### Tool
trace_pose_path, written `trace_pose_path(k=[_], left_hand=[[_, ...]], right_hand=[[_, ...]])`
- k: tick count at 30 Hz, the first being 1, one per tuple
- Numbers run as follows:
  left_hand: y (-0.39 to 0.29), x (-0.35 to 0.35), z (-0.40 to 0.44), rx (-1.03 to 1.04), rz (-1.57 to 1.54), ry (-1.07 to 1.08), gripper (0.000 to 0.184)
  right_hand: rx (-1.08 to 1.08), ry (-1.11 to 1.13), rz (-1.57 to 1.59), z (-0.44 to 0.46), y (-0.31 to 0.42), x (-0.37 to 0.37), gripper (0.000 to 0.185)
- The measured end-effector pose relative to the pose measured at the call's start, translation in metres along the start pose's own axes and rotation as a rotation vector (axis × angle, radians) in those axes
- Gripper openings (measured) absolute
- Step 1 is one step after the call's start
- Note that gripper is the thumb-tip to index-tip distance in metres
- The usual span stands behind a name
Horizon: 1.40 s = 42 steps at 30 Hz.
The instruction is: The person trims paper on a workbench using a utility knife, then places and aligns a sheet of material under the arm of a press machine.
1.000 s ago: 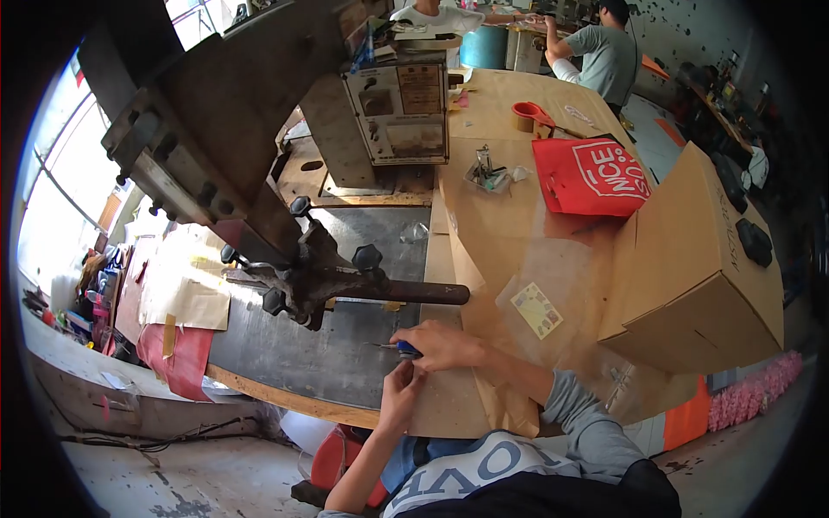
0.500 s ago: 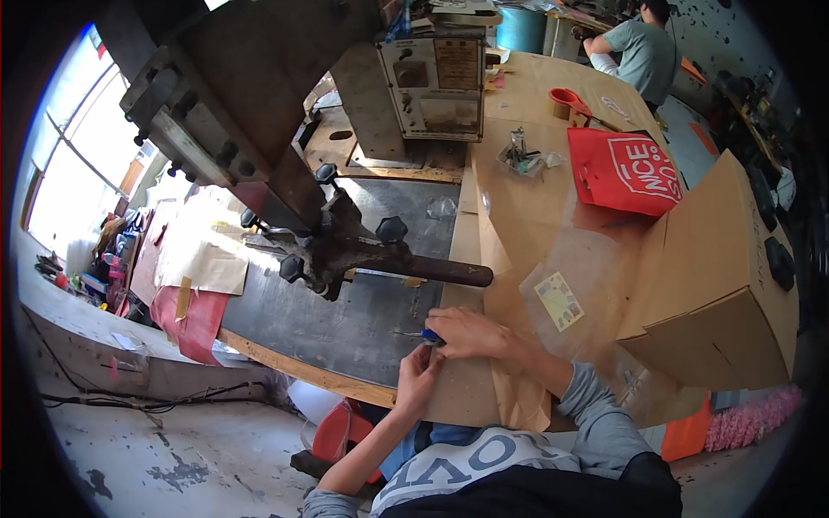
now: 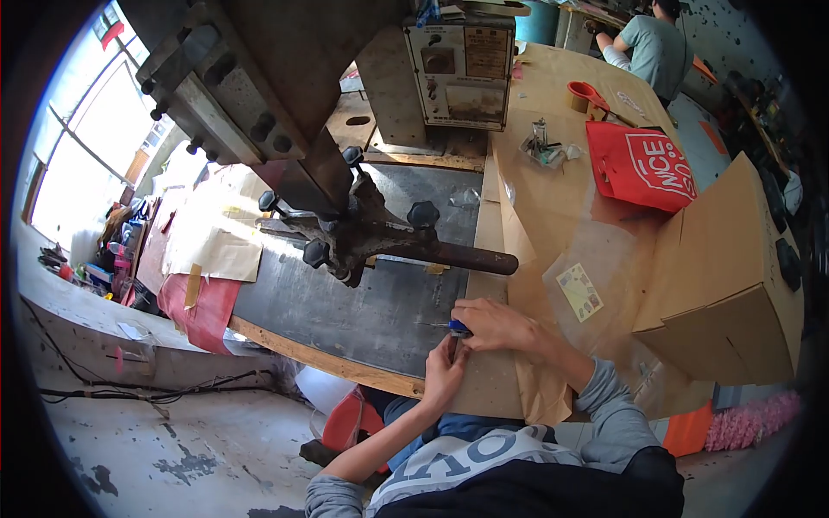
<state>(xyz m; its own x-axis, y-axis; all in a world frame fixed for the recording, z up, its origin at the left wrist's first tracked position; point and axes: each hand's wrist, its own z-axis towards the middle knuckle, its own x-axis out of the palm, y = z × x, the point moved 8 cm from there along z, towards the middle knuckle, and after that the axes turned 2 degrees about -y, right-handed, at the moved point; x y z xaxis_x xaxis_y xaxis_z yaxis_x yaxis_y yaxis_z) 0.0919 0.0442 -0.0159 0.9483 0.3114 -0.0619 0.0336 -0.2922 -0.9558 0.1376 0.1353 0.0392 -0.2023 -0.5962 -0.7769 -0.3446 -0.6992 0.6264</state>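
The head camera looks forward and down across the table [image 3: 345, 315], from near above the left hand [image 3: 445, 371] and right hand [image 3: 494, 325].

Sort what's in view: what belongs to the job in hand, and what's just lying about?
Likely in the job:
- small blue tool, in the right hand
- left hand, close beside it
- dark work surface

Apparently lying about:
- red bag
- cardboard box
- yellow card

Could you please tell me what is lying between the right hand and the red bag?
In the head view, brown paper, a translucent sheet and a yellowish printed card lie between the right hand and the red bag.
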Motion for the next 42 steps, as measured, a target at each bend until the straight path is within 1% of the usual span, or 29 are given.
trace_pose_path(k=[3,6,12,15,21,24,27,30,33,34,35,36,38,40,42], left_hand=[[0.001,0.000,0.002,0.038,-0.062,-0.008,0.016],[0.013,-0.001,0.005,-0.019,-0.055,0.055,0.017],[0.006,-0.001,0.005,0.000,-0.019,0.060,0.018],[0.006,-0.002,0.006,0.074,-0.076,0.024,0.017],[0.006,-0.004,0.003,0.088,-0.047,-0.003,0.016],[0.009,-0.005,0.006,0.077,0.016,-0.001,0.017],[0.010,-0.005,0.006,0.073,-0.028,-0.018,0.018],[0.010,-0.006,0.007,0.088,0.011,-0.017,0.019],[0.002,-0.005,0.003,0.044,0.050,0.004,0.018],[0.000,-0.006,0.002,0.025,0.059,0.009,0.018],[0.002,-0.003,0.003,-0.010,0.100,0.085,0.027],[0.003,-0.003,0.003,0.013,0.014,0.079,0.027],[0.008,0.000,0.005,0.066,-0.166,0.060,0.029],[0.005,0.000,0.006,0.059,-0.103,0.078,0.032],[0.004,0.000,0.004,0.049,-0.060,0.093,0.034]], right_hand=[[-0.014,-0.019,-0.024,0.001,0.000,0.000,0.026],[0.012,-0.011,-0.022,0.002,0.001,0.001,0.028],[0.056,-0.022,-0.047,0.002,0.004,0.000,0.027],[0.050,-0.055,-0.053,-0.001,0.007,0.000,0.026],[0.062,-0.091,-0.065,-0.004,0.010,-0.001,0.024],[0.034,-0.111,-0.118,-0.001,0.005,0.007,0.024],[0.035,-0.124,-0.124,-0.003,0.005,0.007,0.023],[0.018,-0.198,-0.141,-0.009,0.010,0.004,0.022],[0.033,-0.191,-0.134,-0.017,0.016,-0.001,0.028],[-0.045,-0.267,-0.086,-0.022,0.021,-0.006,0.029],[-0.128,-0.344,-0.040,-0.027,0.024,-0.012,0.029],[-0.214,-0.418,0.007,-0.033,0.028,-0.019,0.030],[-0.008,-0.437,0.374,-0.050,0.034,-0.067,0.031],[0.177,-0.737,0.251,-0.069,0.016,-0.122,0.026],[0.391,-0.936,0.170,-0.074,-0.014,-0.167,0.032]])
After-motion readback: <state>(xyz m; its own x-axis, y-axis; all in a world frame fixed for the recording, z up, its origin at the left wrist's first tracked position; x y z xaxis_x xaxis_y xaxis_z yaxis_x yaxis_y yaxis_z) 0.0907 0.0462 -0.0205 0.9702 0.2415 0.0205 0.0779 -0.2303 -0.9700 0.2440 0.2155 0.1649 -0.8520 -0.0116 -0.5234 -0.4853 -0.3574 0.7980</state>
